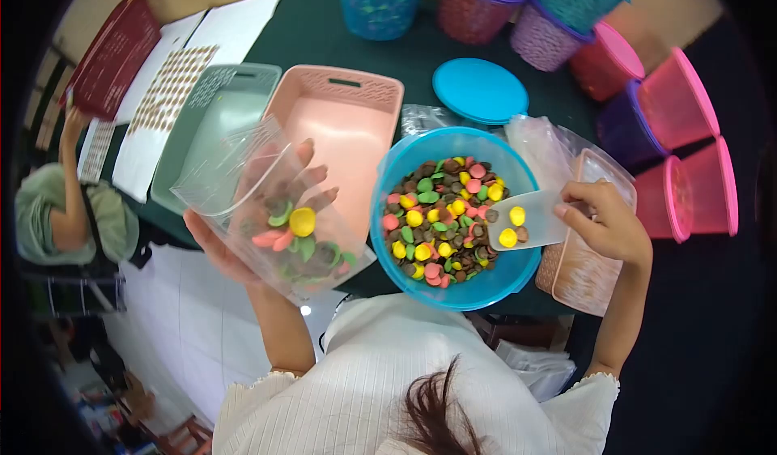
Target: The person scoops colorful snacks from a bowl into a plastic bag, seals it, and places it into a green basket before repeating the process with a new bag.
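Note:
In my left hand (222, 248) is a clear zip bag (251, 163), with my fingers showing through behind it. Brown, green, pink and yellow candy-like pieces (302, 222) lie in its lower part. My right hand (603, 222) grips a translucent white scoop (541, 212) at its right end. A few yellow pieces and a brown one sit on the scoop, whose tip is over the blue tub (463, 297). Small round and leaf-shaped pieces (445, 212) in the same colours fill the bottom of that tub.
Behind the bag stand a pink basket (336, 119) and a green basket (194, 123). A blue lid (480, 91) lies behind the tub. Several lidded tubs (384, 2) line the back and right. A pink container (579, 261) is right of the tub. Another person (69, 212) sits at left.

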Demonstrator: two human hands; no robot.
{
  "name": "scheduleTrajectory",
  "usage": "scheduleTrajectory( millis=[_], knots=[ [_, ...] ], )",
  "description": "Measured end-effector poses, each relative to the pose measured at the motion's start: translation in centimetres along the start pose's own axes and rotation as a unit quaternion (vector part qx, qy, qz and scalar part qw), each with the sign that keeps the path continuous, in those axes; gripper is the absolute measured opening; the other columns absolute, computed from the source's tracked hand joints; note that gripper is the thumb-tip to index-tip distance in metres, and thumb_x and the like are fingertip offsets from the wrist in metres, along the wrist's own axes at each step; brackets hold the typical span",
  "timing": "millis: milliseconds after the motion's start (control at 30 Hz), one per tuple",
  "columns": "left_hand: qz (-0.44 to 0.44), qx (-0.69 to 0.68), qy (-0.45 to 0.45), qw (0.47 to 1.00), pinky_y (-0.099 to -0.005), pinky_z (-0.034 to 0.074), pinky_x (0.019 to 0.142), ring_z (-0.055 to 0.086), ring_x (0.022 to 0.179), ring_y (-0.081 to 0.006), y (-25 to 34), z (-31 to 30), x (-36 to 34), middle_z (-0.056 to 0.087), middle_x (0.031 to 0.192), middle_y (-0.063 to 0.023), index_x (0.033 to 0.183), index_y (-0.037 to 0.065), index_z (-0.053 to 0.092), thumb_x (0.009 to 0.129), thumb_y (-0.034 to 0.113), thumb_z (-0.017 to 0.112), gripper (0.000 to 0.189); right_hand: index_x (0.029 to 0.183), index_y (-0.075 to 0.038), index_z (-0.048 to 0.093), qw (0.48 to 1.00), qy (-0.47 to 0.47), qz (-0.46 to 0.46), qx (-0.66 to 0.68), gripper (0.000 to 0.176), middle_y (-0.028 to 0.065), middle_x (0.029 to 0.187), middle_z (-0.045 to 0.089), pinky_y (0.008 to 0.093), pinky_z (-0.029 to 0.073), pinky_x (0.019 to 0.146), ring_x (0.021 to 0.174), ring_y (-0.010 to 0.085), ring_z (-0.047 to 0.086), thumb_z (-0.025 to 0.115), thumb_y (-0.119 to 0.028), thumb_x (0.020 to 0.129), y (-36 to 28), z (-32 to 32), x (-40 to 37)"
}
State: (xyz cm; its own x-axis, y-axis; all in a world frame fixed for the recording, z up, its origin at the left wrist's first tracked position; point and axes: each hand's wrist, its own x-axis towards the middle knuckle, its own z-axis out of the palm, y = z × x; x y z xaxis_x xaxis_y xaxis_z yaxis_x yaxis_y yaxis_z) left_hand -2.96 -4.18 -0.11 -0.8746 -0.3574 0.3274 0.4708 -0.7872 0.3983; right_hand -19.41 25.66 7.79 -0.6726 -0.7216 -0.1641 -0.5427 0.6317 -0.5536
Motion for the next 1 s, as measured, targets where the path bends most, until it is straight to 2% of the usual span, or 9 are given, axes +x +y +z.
scheduleTrajectory(
  millis=[33, 67, 167, 300, 367, 433, 533, 833, 1000],
  knots=[
    [-0.031, -0.037, -0.001, 0.999, -0.0547, 0.034, 0.089, 0.042, 0.109, -0.0422, 0.2, -0.2, 0.5, 0.029, 0.128, -0.0309, 0.128, -0.006, 0.023, 0.074, 0.072, 0.025, 0.095, 0.073, 0.004, 0.055, 1.000, -0.004, -0.006, 0.009, 0.022, 0.0167, 0.057, 0.050, 0.0312, 0.037, 0.048, 0.049, 0.0245, 0.052, 0.055, -0.018, 0.076, 0.2, 0.1, -0.4],
    [-0.084, -0.001, -0.134, 0.987, -0.0574, 0.021, 0.097, 0.026, 0.123, -0.0367, 0.9, -2.3, 1.1, 0.019, 0.138, -0.0185, 0.134, 0.000, 0.010, 0.083, 0.060, 0.025, 0.080, 0.075, 0.003, 0.055, 0.999, 0.028, -0.032, -0.008, 0.022, 0.0184, 0.062, 0.053, 0.0343, 0.039, 0.052, 0.055, 0.0290, 0.055, 0.055, -0.019, 0.075, 0.7, 0.3, -0.9],
    [-0.134, -0.031, -0.133, 0.981, -0.0566, 0.022, 0.098, 0.032, 0.121, -0.0336, -0.3, -1.8, 2.0, 0.024, 0.137, -0.0165, 0.134, 0.000, 0.012, 0.084, 0.058, 0.024, 0.077, 0.076, 0.002, 0.056, 0.995, 0.076, -0.046, -0.052, 0.021, 0.0192, 0.064, 0.054, 0.0362, 0.040, 0.054, 0.058, 0.0303, 0.055, 0.055, -0.019, 0.074, 0.5, 0.2, -1.7],
    [-0.217, -0.160, 0.016, 0.963, -0.0452, 0.035, 0.092, 0.043, 0.110, -0.0337, -4.0, -1.7, 2.0, 0.034, 0.128, -0.0225, 0.128, -0.006, 0.022, 0.085, 0.054, 0.030, 0.075, 0.077, 0.001, 0.056, 0.987, 0.123, -0.041, -0.099, 0.019, 0.0176, 0.068, 0.057, 0.0370, 0.039, 0.060, 0.061, 0.0299, 0.056, 0.055, -0.017, 0.073, -0.4, 0.4, -2.3],
    [-0.119, 0.133, 0.032, 0.983, -0.0402, 0.035, 0.092, 0.045, 0.109, -0.0290, -6.7, -4.6, -1.2, 0.036, 0.128, -0.0203, 0.128, -0.004, 0.026, 0.085, 0.054, 0.031, 0.073, 0.076, 0.001, 0.055, 0.988, 0.139, -0.004, -0.065, 0.017, 0.0158, 0.068, 0.057, 0.0362, 0.037, 0.063, 0.063, 0.0280, 0.056, 0.055, -0.016, 0.072, -1.0, -0.9, -2.6],
    [-0.383, 0.015, -0.028, 0.923, -0.0364, 0.034, 0.091, 0.045, 0.109, -0.0279, -5.9, 1.1, 2.9, 0.037, 0.127, -0.0189, 0.128, -0.004, 0.026, 0.085, 0.053, 0.032, 0.072, 0.075, 0.000, 0.055, 0.988, 0.149, 0.021, -0.028, 0.016, 0.0141, 0.068, 0.057, 0.0354, 0.036, 0.066, 0.065, 0.0261, 0.056, 0.056, -0.015, 0.072, -2.3, -2.4, -2.7],
    [-0.422, 0.064, -0.059, 0.902, -0.0344, 0.035, 0.090, 0.044, 0.110, -0.0275, -6.1, 1.6, 3.5, 0.037, 0.128, -0.0184, 0.129, -0.005, 0.025, 0.085, 0.053, 0.033, 0.074, 0.075, -0.002, 0.055, 0.971, 0.228, 0.029, -0.058, 0.012, 0.0093, 0.067, 0.055, 0.0324, 0.032, 0.070, 0.066, 0.0213, 0.054, 0.056, -0.013, 0.072, -3.8, -4.2, -2.6],
    [-0.423, 0.096, -0.092, 0.896, -0.0261, 0.042, 0.077, 0.049, 0.103, -0.0219, -7.5, 3.2, 2.8, 0.040, 0.126, -0.0170, 0.129, -0.005, 0.025, 0.084, 0.056, 0.031, 0.076, 0.075, -0.006, 0.056, 0.947, 0.169, -0.180, -0.208, 0.010, 0.0019, 0.072, 0.055, 0.0366, 0.028, 0.081, 0.075, 0.0174, 0.050, 0.057, -0.012, 0.068, -7.5, -5.2, 0.9],
    [-0.369, 0.145, -0.063, 0.916, -0.0314, 0.040, 0.085, 0.048, 0.105, -0.0239, -6.9, 2.6, 2.0, 0.043, 0.123, -0.0155, 0.130, -0.002, 0.024, 0.083, 0.059, 0.029, 0.077, 0.075, -0.008, 0.056, 0.870, 0.277, -0.231, -0.336, 0.016, 0.0018, 0.068, 0.049, 0.0381, 0.027, 0.082, 0.071, 0.0179, 0.047, 0.062, -0.005, 0.060, -10.3, -3.9, 0.0]
  ],
)
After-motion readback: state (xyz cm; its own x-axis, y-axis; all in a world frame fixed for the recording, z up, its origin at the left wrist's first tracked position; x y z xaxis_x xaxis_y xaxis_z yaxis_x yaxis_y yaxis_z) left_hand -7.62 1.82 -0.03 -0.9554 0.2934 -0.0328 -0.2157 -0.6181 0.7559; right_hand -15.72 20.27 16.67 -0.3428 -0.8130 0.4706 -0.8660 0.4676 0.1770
